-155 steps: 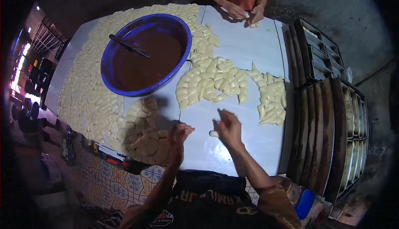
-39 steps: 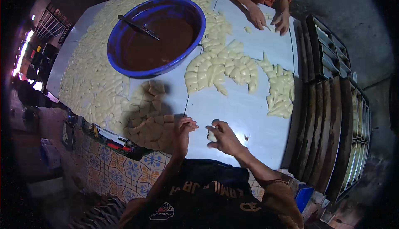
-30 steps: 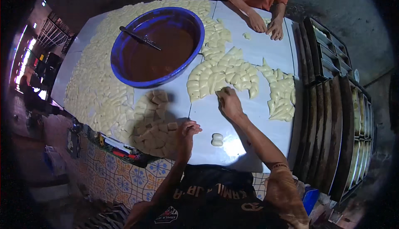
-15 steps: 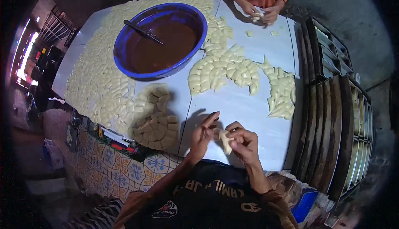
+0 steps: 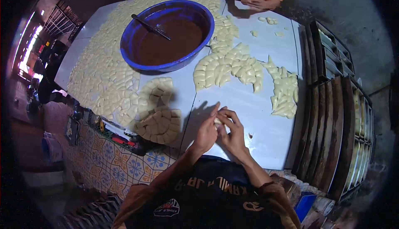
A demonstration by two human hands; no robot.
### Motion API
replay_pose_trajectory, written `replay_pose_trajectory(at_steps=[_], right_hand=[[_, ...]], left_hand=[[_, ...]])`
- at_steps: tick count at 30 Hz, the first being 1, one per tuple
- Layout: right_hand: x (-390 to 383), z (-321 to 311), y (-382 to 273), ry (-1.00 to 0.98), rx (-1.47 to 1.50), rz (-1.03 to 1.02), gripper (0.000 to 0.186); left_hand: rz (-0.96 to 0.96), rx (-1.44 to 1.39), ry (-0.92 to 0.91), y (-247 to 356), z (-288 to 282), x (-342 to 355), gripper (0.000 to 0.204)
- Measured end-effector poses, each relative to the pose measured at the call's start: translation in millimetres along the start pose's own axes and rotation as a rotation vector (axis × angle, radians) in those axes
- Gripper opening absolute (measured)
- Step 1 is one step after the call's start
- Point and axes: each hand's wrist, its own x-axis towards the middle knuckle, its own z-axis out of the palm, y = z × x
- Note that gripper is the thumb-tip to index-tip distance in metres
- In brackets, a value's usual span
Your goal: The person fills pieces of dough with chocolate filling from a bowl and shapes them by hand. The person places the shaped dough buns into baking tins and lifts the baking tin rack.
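Close to the table's near edge, my two hands meet around a small piece of pale dough point(image 5: 217, 121). My left hand point(image 5: 205, 134) cups it from the left, fingers held together and pointing away from me. From the right, the bent fingers and thumb of my right hand point(image 5: 232, 131) press on it; most of the dough is hidden between them. Ahead of my hands lies a curved cluster of shaped dough pieces point(image 5: 226, 67). Another dough cluster point(image 5: 160, 126), in shadow, sits to the left, and a third dough patch point(image 5: 284, 94) is farther right.
A blue basin point(image 5: 126, 56) of brown filling, with a dark-handled utensil point(image 5: 151, 27) in it, stands on the white tabletop point(image 5: 237, 104). Dough pieces point(image 5: 104, 71) cover the left side. Stacked trays point(image 5: 332, 121) line the right. Across the table are a co-worker's hands point(image 5: 253, 0).
My hands have come together, with the dough brought from my right fingers against my left hand. Across the table, small dough pieces now lie before the co-worker, whose hands have drawn back.
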Motion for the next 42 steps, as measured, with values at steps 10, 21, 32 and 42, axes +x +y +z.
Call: replay_pose_trajectory(at_steps=[10,21,32,42], right_hand=[[7.8,-0.5,6.5,0.104,0.315,0.237,0.015],[39.0,-5.4,47.1,-0.307,0.79,0.259,0.095],[31.4,12.3,50.2,-0.15,0.794,0.257,0.087],[44.0,19.5,60.8,0.123,1.224,0.593,0.054]], left_hand=[[0.391,0.867,0.192,-5.2,-5.2,-9.7,0.017],[-0.281,-0.353,-0.335,38.0,1.5,34.3,0.12],[-0.131,1.827,0.307,240.5,-100.1,226.6,0.09],[0.073,0.684,0.148,119.0,-14.9,109.7,0.088]])
